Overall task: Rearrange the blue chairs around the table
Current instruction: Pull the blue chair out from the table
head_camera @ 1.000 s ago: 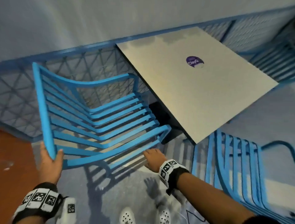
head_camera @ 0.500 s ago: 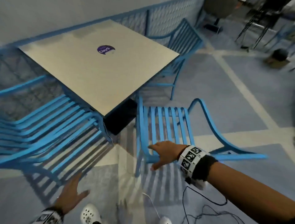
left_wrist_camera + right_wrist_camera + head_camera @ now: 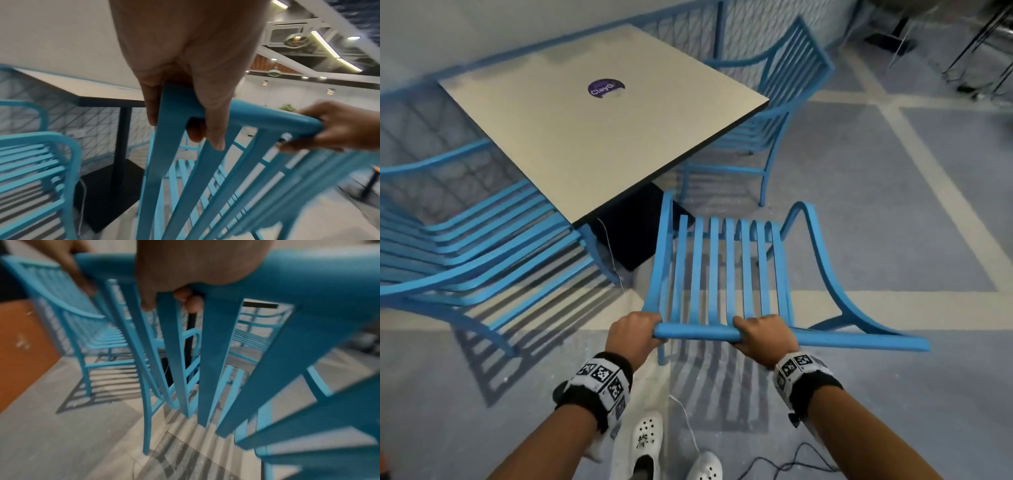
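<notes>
Chair (image 3: 726,270) at frame centre below the bench (image 3: 599,137) corner, my left hand (image 3: 633,337) and right hand (image 3: 765,337) on its top rail, fingers (image 3: 213,123) curled round it, second chair (image 3: 465,246) left, third chair (image 3: 784,99) upper right.

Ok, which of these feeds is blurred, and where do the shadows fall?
Head view: sharp, wide-angle bend; slatted shadows on the floor under the held chair. Left wrist: left hand sharp, right-side slats smeared. Right wrist: blurred throughout, right hand soft.
</notes>
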Available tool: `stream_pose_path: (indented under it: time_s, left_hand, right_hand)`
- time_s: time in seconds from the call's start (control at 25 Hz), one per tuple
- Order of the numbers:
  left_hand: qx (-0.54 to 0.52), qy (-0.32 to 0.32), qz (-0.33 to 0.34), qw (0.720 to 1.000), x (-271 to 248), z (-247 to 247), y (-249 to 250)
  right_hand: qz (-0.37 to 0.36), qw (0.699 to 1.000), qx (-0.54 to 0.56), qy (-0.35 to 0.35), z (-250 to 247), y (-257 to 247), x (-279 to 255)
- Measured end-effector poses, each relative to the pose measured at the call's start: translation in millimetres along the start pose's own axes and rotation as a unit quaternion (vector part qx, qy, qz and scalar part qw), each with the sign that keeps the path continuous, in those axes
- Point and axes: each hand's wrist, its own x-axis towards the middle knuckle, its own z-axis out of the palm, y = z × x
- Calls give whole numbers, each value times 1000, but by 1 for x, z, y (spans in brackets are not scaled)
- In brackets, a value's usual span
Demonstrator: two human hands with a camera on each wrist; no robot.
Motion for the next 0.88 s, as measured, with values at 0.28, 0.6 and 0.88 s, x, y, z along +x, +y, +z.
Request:
stream_pose_path:
  time_s: [0.28,0.6,0.88]
  left_hand:
    - [83,-46,9,995,-43,14,79]
    - [95,-15,-31,995,-9,15,107]
    - [74,10,-39,996,12,30,101]
  right_hand:
    - [-79,995,-52,8,8,70,-18]
    - [-135,986,-63,-75,-17,110,48]
    - [-186,981,27,-49,-14,131,61]
